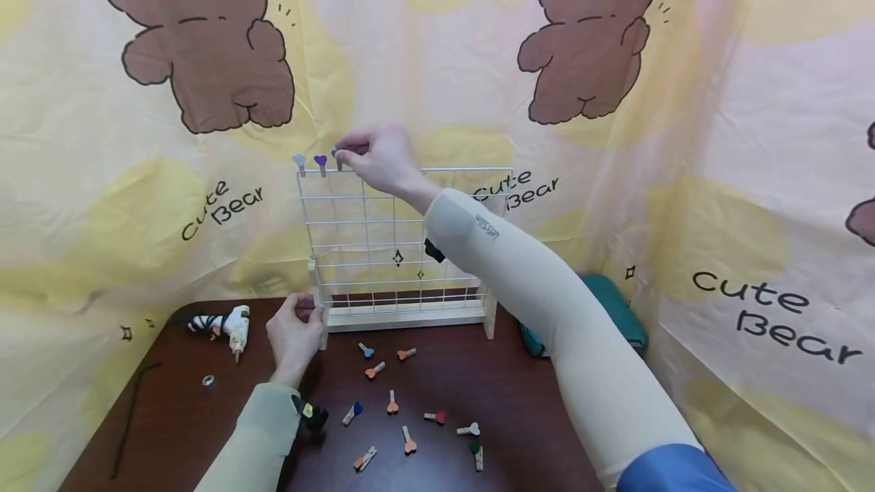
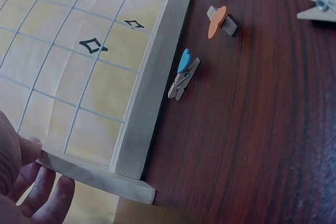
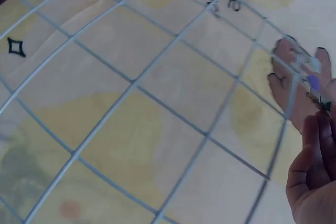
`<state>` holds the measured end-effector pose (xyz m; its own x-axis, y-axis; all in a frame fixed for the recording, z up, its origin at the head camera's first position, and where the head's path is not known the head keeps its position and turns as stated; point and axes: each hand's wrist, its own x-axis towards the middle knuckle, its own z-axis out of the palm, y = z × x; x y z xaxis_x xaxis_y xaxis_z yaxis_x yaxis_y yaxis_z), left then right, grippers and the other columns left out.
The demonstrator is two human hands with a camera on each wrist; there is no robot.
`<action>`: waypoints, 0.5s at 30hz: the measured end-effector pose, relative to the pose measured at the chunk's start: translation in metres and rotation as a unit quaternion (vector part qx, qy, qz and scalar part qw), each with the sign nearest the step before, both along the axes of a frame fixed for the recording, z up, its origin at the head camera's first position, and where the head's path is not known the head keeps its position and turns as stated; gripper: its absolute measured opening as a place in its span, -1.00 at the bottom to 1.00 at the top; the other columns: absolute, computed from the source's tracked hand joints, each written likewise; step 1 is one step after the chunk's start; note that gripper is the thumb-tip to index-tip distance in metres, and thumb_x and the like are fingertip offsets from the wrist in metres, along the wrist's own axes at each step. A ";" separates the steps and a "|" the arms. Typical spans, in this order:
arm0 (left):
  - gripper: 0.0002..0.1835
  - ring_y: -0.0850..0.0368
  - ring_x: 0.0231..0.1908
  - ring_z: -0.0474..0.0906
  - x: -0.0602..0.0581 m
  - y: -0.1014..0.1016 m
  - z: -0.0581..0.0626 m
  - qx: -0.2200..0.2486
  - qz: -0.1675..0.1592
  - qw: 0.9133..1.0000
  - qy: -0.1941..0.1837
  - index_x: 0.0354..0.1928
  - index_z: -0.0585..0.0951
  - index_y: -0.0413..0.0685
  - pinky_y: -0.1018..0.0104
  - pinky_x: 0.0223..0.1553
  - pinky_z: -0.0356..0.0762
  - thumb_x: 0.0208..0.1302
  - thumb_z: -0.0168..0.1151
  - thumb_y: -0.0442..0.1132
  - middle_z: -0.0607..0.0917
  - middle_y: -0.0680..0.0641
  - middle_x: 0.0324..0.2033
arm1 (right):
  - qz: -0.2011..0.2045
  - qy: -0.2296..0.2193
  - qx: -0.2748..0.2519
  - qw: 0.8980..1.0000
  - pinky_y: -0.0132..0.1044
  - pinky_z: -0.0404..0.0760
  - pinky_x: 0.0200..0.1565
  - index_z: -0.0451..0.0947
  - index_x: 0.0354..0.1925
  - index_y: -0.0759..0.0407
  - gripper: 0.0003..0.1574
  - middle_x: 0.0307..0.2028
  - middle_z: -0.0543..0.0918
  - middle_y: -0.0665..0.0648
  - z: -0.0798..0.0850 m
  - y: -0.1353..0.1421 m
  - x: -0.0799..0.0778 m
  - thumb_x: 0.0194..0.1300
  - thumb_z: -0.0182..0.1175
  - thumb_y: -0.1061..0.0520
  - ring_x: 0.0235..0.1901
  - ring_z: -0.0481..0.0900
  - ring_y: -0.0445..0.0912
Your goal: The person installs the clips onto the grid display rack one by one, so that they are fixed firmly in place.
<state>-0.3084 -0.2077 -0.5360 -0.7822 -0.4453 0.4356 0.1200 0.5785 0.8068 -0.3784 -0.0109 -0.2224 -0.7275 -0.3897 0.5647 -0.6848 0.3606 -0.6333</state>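
A white wire grid [image 1: 379, 232] stands upright in a wooden base [image 1: 403, 319]. My left hand [image 1: 295, 334] grips the frame's left wooden side post [image 2: 89, 177], thumb on one side and fingers on the other. At the top wire, my right hand [image 1: 384, 161] pinches a small clothespin [image 1: 338, 159] with a dark green top, partly hidden by the fingers. Left of it, a purple-heart clothespin [image 1: 321, 164] and a pale blue-heart clothespin [image 1: 299, 164] are clipped on the same wire.
Several heart clothespins lie on the dark table, among them a light blue one [image 1: 366, 351], a red one [image 1: 435, 417] and a dark blue one [image 1: 352, 412]. A glue gun [image 1: 235, 329] lies at left. Behind my right arm is a teal case [image 1: 615, 310].
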 end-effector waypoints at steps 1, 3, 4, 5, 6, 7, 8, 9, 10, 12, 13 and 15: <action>-0.83 -0.06 -0.24 0.77 -0.001 0.001 -0.001 0.000 0.001 1.000 -0.002 -0.09 0.73 -0.12 0.08 -0.10 0.52 0.30 0.46 -0.30 0.82 -0.12 -0.22 | -0.005 0.005 0.013 1.000 -0.42 0.69 -0.20 0.85 -0.17 0.23 -0.89 -0.26 0.86 0.08 -0.001 -0.002 -0.002 0.38 0.43 0.24 -0.27 0.82 -0.11; -0.83 -0.06 -0.25 0.77 -0.002 0.002 -0.001 0.000 0.001 1.000 -0.001 -0.10 0.73 -0.12 0.08 -0.10 0.51 0.29 0.46 -0.30 0.82 -0.12 -0.22 | -0.012 0.015 0.037 0.999 -0.44 0.68 -0.21 0.86 -0.18 0.21 -0.90 -0.27 0.86 0.07 -0.004 -0.004 -0.004 0.38 0.43 0.23 -0.31 0.80 -0.18; -0.83 -0.06 -0.25 0.77 -0.002 0.003 -0.001 0.000 0.001 1.000 0.001 -0.10 0.73 -0.12 0.08 -0.10 0.50 0.29 0.47 -0.31 0.82 -0.12 -0.23 | -0.014 0.016 0.042 0.999 -0.44 0.67 -0.22 0.86 -0.19 0.20 -0.90 -0.27 0.86 0.06 -0.005 -0.004 -0.005 0.38 0.43 0.23 -0.33 0.79 -0.21; -0.83 -0.06 -0.25 0.77 -0.002 0.003 -0.001 0.000 0.001 1.000 0.001 -0.10 0.73 -0.12 0.08 -0.10 0.50 0.29 0.47 -0.30 0.82 -0.12 -0.23 | -0.016 0.015 0.041 0.999 -0.45 0.67 -0.22 0.86 -0.19 0.20 -0.90 -0.26 0.86 0.06 -0.005 -0.004 -0.005 0.38 0.43 0.23 -0.33 0.78 -0.23; -0.83 -0.05 -0.25 0.77 -0.002 0.003 -0.001 -0.001 0.001 1.000 0.001 -0.11 0.73 -0.12 0.09 -0.11 0.50 0.29 0.47 -0.30 0.82 -0.12 -0.23 | -0.022 0.016 0.036 0.999 -0.45 0.67 -0.21 0.87 -0.20 0.19 -0.91 -0.26 0.86 0.05 -0.005 -0.004 -0.005 0.37 0.44 0.23 -0.34 0.78 -0.24; -0.83 -0.06 -0.25 0.77 -0.003 0.004 -0.001 -0.002 -0.001 1.000 0.002 -0.11 0.73 -0.12 0.09 -0.11 0.51 0.29 0.47 -0.30 0.82 -0.12 -0.23 | -0.026 0.016 0.025 0.999 -0.45 0.68 -0.21 0.87 -0.20 0.19 -0.91 -0.26 0.87 0.06 -0.004 -0.004 -0.005 0.37 0.44 0.23 -0.33 0.78 -0.24; -0.83 -0.06 -0.25 0.77 -0.003 0.004 0.000 -0.002 -0.003 1.000 0.003 -0.11 0.73 -0.12 0.09 -0.11 0.51 0.29 0.47 -0.30 0.82 -0.12 -0.23 | -0.030 0.016 0.012 0.999 -0.45 0.68 -0.21 0.87 -0.20 0.20 -0.92 -0.26 0.87 0.07 -0.003 -0.003 -0.006 0.36 0.45 0.24 -0.33 0.79 -0.23; -0.83 -0.06 -0.25 0.77 -0.003 0.004 0.000 -0.004 -0.003 1.000 0.004 -0.11 0.73 -0.12 0.08 -0.12 0.51 0.29 0.46 -0.30 0.82 -0.12 -0.23 | -0.034 0.015 0.000 0.999 -0.44 0.69 -0.21 0.87 -0.21 0.19 -0.92 -0.25 0.87 0.08 -0.003 -0.003 -0.006 0.35 0.46 0.24 -0.32 0.80 -0.21; -0.83 -0.06 -0.25 0.77 -0.003 0.004 0.000 -0.003 -0.004 1.000 0.005 -0.11 0.73 -0.12 0.09 -0.12 0.51 0.28 0.47 -0.30 0.82 -0.12 -0.23 | -0.036 0.009 -0.011 0.999 -0.44 0.69 -0.21 0.86 -0.20 0.19 -0.92 -0.24 0.87 0.08 -0.002 -0.003 -0.007 0.35 0.46 0.24 -0.32 0.81 -0.20; -0.83 -0.07 -0.25 0.78 -0.002 0.003 0.001 -0.003 -0.001 1.000 0.006 -0.11 0.73 -0.12 0.09 -0.12 0.52 0.28 0.47 -0.31 0.82 -0.12 -0.23 | -0.035 0.008 -0.012 0.999 -0.45 0.69 -0.21 0.86 -0.19 0.20 -0.92 -0.24 0.87 0.09 -0.001 -0.004 -0.008 0.35 0.46 0.24 -0.30 0.81 -0.17; -0.83 -0.07 -0.25 0.78 -0.002 0.003 0.001 -0.003 0.000 1.000 0.006 -0.12 0.73 -0.12 0.09 -0.12 0.52 0.27 0.47 -0.31 0.82 -0.12 -0.23 | -0.032 0.005 -0.005 0.999 -0.45 0.69 -0.20 0.86 -0.18 0.20 -0.91 -0.23 0.87 0.09 -0.002 -0.005 -0.009 0.36 0.45 0.24 -0.29 0.82 -0.17; -0.83 -0.07 -0.24 0.79 -0.003 0.002 0.000 -0.001 0.002 1.000 0.006 -0.12 0.73 -0.12 0.10 -0.12 0.51 0.27 0.48 -0.32 0.83 -0.12 -0.23 | -0.030 -0.007 0.017 0.999 -0.46 0.68 -0.20 0.86 -0.16 0.18 -0.90 -0.22 0.87 0.07 -0.004 -0.006 -0.011 0.38 0.44 0.22 -0.29 0.81 -0.19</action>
